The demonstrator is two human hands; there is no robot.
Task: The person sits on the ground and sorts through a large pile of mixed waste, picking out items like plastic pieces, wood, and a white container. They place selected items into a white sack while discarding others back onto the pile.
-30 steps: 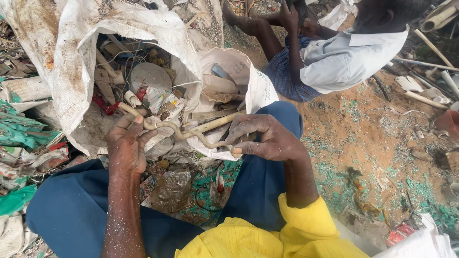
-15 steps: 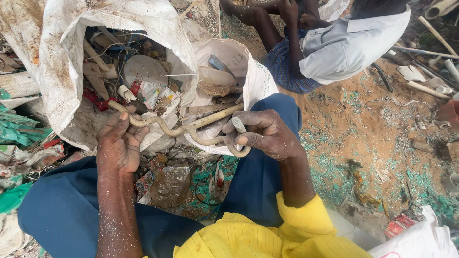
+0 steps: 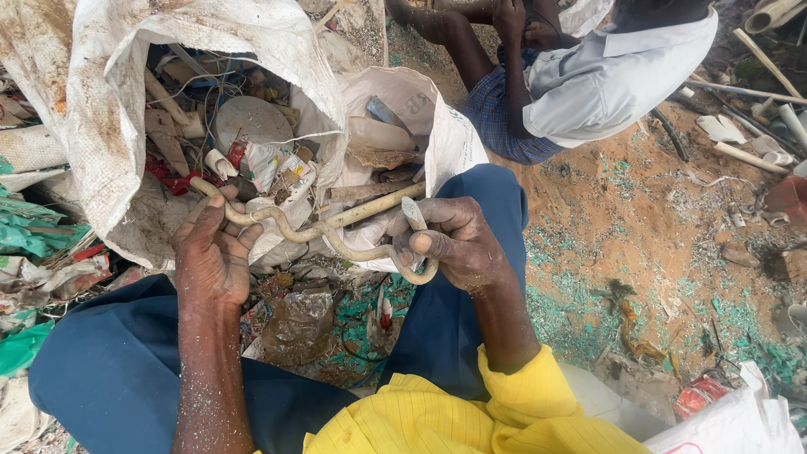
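My left hand (image 3: 212, 252) grips one end of a dirty, beige bent hose (image 3: 315, 229). My right hand (image 3: 450, 240) holds the other, looped end, thumb pressed on the curl. The hose spans between both hands, just in front of two open white woven sacks. The big sack (image 3: 101, 109) on the left is full of plastic scraps, pipe bits and a round grey lid. The smaller sack (image 3: 441, 126) behind the hose holds flat pieces and a stick. My blue-trousered knees (image 3: 471, 303) sit below.
Another person in a light shirt (image 3: 605, 76) and checked shorts sits at the top right. Sandy ground (image 3: 672, 252) is strewn with green plastic flakes. Pipes and white scraps (image 3: 756, 143) lie at far right; green and grey waste (image 3: 34, 244) piles on the left.
Both hands have lifted the bent hose slightly out from the sack mouth and toward me. My right hand has curled tighter on the looped end.
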